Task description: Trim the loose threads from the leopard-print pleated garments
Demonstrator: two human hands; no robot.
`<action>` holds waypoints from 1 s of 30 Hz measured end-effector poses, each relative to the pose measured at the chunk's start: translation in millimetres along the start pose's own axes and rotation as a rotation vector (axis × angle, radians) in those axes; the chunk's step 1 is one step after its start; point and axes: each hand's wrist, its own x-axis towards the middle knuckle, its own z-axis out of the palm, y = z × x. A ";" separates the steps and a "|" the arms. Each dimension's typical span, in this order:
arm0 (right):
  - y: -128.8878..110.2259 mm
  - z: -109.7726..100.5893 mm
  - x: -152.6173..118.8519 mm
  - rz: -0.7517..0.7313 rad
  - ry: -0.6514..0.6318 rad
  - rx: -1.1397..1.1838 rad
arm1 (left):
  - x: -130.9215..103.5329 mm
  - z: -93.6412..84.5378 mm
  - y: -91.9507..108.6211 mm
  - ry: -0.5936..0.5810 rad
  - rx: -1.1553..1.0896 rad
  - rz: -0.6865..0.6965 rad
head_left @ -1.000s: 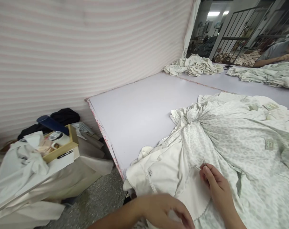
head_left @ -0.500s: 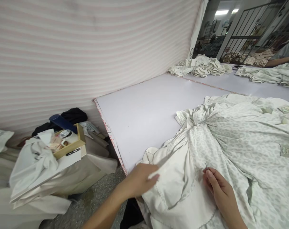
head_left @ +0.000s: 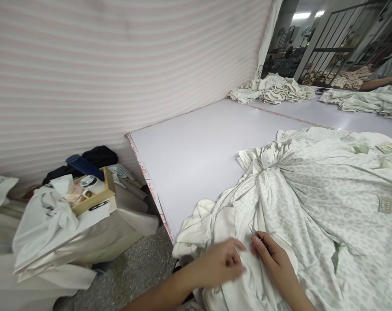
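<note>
A heap of pale garments with a grey-green leopard print (head_left: 325,185) covers the near right of the table. My right hand (head_left: 273,255) is closed on a small pointed metal tool (head_left: 253,232), its tip pointing up and away over the cloth. Just left of it, my left hand (head_left: 220,263) is blurred above a plain whitish part of a garment (head_left: 224,222); its fingers are apart and curved, with nothing visible between them.
The lilac-white table (head_left: 189,160) bears more folded garments (head_left: 276,90) at the back. At left, a wooden box (head_left: 109,183) stands on a cloth-covered surface. Behind hangs a striped sheet (head_left: 118,65). A person's arm (head_left: 382,82) shows far right.
My left hand has moved right and my right hand left with the tool, so they are closer together. The near edge of the cloth has shifted and folded over.
</note>
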 end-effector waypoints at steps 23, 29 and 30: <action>-16.6 1.6 -5.1 -0.082 0.121 -0.185 | 49.2 -19.0 20.7 0.282 -0.177 0.294; -19.1 6.9 -4.5 -0.149 0.183 -0.318 | 47.2 -12.9 24.0 0.280 -0.166 0.307; -18.6 7.1 -4.5 -0.162 0.190 -0.337 | 47.5 -12.8 23.3 0.280 -0.154 0.306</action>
